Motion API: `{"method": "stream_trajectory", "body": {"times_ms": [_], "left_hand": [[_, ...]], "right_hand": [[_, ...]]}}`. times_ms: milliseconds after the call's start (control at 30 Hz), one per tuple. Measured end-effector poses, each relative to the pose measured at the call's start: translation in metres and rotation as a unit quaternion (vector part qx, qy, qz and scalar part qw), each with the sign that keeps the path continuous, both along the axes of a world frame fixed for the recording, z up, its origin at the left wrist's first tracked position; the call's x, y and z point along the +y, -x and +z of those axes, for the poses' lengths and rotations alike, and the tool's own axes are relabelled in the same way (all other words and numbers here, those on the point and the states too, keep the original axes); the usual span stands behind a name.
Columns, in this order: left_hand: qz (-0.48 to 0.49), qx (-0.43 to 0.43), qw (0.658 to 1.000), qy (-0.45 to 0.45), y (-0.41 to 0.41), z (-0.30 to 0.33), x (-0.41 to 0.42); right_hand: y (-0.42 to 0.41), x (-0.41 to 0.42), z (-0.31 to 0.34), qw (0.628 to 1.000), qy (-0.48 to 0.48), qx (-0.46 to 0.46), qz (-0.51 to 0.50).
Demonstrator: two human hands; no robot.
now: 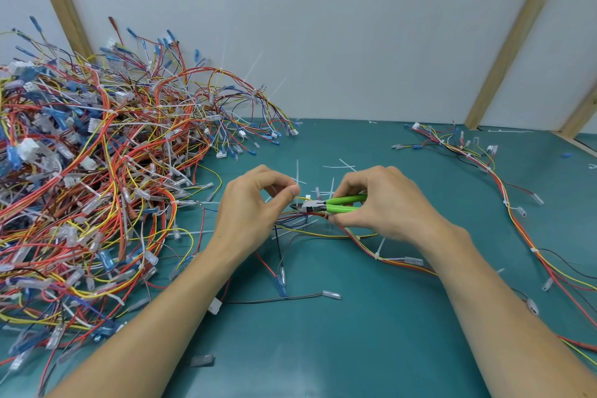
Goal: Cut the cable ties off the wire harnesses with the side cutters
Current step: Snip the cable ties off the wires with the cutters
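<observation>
My right hand [384, 203] grips the green-handled side cutters [336, 204], whose jaws point left at a bundle of red, yellow and black wires. My left hand [255, 207] pinches that wire harness [323, 234] right beside the jaw tips. The harness trails from between my hands toward the right and down over the green mat. A white cable tie [378, 249] still wraps the harness lower right of the cutters. Whether a tie sits inside the jaws is hidden by my fingers.
A big tangled pile of harnesses [90, 178] fills the left of the green mat [355, 349]. Another harness [504, 191] lies stretched along the right side. Cut white tie pieces [339, 166] lie scattered behind my hands. A white wall with wooden battens stands behind.
</observation>
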State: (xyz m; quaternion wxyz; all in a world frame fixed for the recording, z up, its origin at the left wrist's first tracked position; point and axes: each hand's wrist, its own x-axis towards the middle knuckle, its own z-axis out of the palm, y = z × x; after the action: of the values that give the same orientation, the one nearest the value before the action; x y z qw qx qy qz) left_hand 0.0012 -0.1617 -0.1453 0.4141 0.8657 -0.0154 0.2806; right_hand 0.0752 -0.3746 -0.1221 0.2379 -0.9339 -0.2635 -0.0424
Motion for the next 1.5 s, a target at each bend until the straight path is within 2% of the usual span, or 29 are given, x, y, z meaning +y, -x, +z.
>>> {"method": "stream_trajectory", "body": {"times_ms": [167, 300, 467, 633, 733, 933, 1067, 1167, 1267, 1367, 1500], "left_hand": [[0.023, -0.050, 0.994, 0.093, 0.000, 0.005, 0.004], [0.018, -0.038, 0.990, 0.138, -0.003, 0.005, 0.009], [0.035, -0.035, 0.994, 0.096, -0.005, 0.001, 0.013], [0.051, -0.020, 0.996, 0.066, -0.007, -0.002, 0.016], [0.058, -0.013, 0.997, 0.049, -0.007, -0.002, 0.016], [0.109, 0.031, 0.994, 0.000, -0.007, -0.003, 0.016], [0.158, 0.079, 0.979, -0.098, -0.005, -0.004, 0.015], [0.121, 0.083, 0.978, -0.148, -0.004, -0.004, 0.012], [0.020, 0.044, 0.985, -0.168, -0.002, -0.002, 0.006], [-0.074, 0.044, 0.973, -0.216, 0.000, -0.002, -0.002], [-0.101, 0.036, 0.974, -0.201, 0.000, -0.001, -0.005]], "right_hand": [[-0.002, -0.003, -0.001, 0.999, -0.038, -0.009, -0.024], [-0.004, -0.002, -0.006, 0.995, -0.060, -0.029, -0.077], [-0.007, 0.002, -0.011, 0.984, -0.131, 0.045, -0.116], [-0.012, 0.003, -0.015, 0.954, -0.215, 0.177, -0.109], [-0.012, 0.007, -0.019, 0.940, -0.247, 0.214, -0.095], [-0.011, 0.014, -0.028, 0.944, -0.209, 0.234, -0.106], [-0.010, 0.014, -0.028, 0.955, -0.160, 0.222, -0.113], [-0.008, 0.015, -0.028, 0.955, -0.175, 0.215, -0.102], [-0.005, 0.018, -0.028, 0.958, -0.200, 0.193, -0.076], [0.000, 0.021, -0.026, 0.960, -0.225, 0.157, -0.048], [0.009, 0.024, -0.017, 0.948, -0.292, 0.123, 0.010]]}}
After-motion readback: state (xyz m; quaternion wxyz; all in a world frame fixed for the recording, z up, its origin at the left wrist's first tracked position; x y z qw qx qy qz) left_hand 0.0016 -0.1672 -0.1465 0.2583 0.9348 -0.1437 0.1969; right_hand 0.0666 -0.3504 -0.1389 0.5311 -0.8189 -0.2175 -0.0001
